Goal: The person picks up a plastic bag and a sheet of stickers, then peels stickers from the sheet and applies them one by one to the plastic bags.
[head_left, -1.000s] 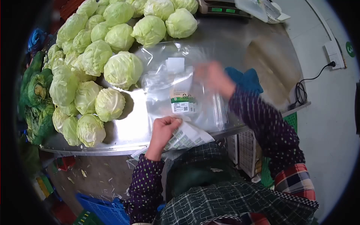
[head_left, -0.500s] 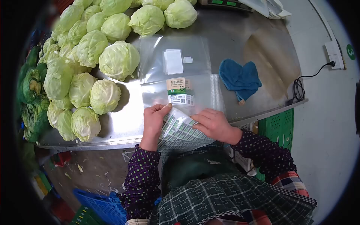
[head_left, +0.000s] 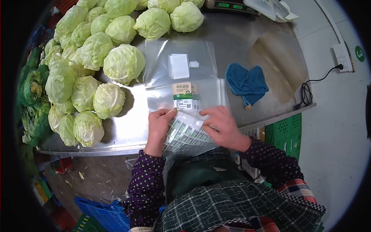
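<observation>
My left hand [head_left: 157,125] pinches the upper left corner of a sheet of small green-and-white stickers [head_left: 187,133], thumb on top. The sheet slants over the table's front edge, close to my apron. At its upper right edge is my right hand [head_left: 221,127], fingers bent and blurred by motion; I cannot tell whether a sticker is between them. Just beyond the hands lie clear plastic bags [head_left: 160,94], with a printed green-and-tan label [head_left: 182,96] showing on the front one. White paper slips [head_left: 179,66] rest on the bag behind.
Many cabbages [head_left: 123,64] are heaped on the left of the metal table [head_left: 127,141]. A blue cloth [head_left: 247,83] lies right of the bags. A scale [head_left: 231,5] stands at the back, and a black cord [head_left: 307,92] hangs at the right edge. Below are green [head_left: 288,133] and blue crates [head_left: 102,212].
My right hand has lifted a little and shifted right from the sheet's upper edge, its fingers now raised and blurred. The left hand keeps its hold on the corner.
</observation>
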### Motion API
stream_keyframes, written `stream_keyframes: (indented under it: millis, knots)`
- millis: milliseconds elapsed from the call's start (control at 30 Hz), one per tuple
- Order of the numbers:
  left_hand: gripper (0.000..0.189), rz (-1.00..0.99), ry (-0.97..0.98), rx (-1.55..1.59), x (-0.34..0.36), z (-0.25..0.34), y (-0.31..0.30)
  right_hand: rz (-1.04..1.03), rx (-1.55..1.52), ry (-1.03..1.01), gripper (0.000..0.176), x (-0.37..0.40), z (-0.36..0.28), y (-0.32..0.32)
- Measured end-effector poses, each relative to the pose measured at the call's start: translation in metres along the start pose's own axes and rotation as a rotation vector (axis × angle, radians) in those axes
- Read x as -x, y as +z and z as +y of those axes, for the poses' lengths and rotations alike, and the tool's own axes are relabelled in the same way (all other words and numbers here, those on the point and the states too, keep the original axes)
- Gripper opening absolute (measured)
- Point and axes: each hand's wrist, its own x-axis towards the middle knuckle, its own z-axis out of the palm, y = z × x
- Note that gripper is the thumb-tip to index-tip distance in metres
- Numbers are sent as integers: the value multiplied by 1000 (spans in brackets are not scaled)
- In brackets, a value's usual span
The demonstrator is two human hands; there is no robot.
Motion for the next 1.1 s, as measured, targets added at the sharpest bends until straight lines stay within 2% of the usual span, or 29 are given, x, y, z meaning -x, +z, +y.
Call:
stream_keyframes:
  millis: [33,100,133,200,233,267,333,367,400,467,533,600,667,700,733,767,800,867,900,933,1000,1033,1100]
  knots:
    - [21,-8,12,14,2,3,-1,-2,2,1,13,-5,7,1]
    - [20,-22,26,28,3,3,3,9,-657,869,14,-11,31,7]
    - [20,-31,33,-9,3,3,4,19,-654,866,14,-11,45,19]
    - [19,-41,39,-53,4,3,3,-28,-138,688,24,-22,71,47]
    - [19,-49,48,-94,4,1,1,-130,-17,712,33,-29,76,43]
    - [18,-58,48,-136,4,-2,-1,-120,-28,709,33,-30,81,35]
    - [18,-66,74,-133,7,-5,-3,-226,276,666,36,-27,90,15]
    - [19,-76,81,-152,9,-5,-2,-131,264,456,33,-19,89,15]
    - [19,-88,91,-166,10,-3,0,-136,275,452,33,-14,85,21]
    - [16,-157,24,-140,26,3,0,-210,259,-34,30,-8,63,38]
    - [12,-547,301,-276,52,6,6,-188,257,-6,23,-6,74,51]
    - [9,-598,279,-384,58,20,10,-231,35,235,15,-5,78,50]
    - [12,-412,343,-235,33,15,4,-269,-98,265,13,-24,87,39]
    - [17,-331,299,-235,27,13,2,-128,-155,353,14,-64,105,18]
    - [21,-220,117,-257,24,13,3,4,-219,451,15,-98,111,-4]
    - [22,-177,56,-204,22,5,-2,-7,-226,460,15,-106,95,-18]
    - [22,-137,7,-157,17,0,-7,-10,-254,380,16,-118,79,-35]
    - [21,-31,26,-115,16,-2,-8,-16,-295,235,23,-124,58,-59]
    - [20,-44,18,-38,15,1,-9,-363,-316,343,26,-89,44,-45]
    - [22,-21,34,-6,12,3,-9,-278,-70,-38,29,-44,48,-16]
    - [21,4,13,62,4,0,-12,-447,-276,262,33,-3,28,0]
    - [21,12,2,65,4,1,-12,-458,-284,265,33,4,25,5]
    - [21,27,14,58,6,6,-10,-351,-295,224,31,14,21,10]
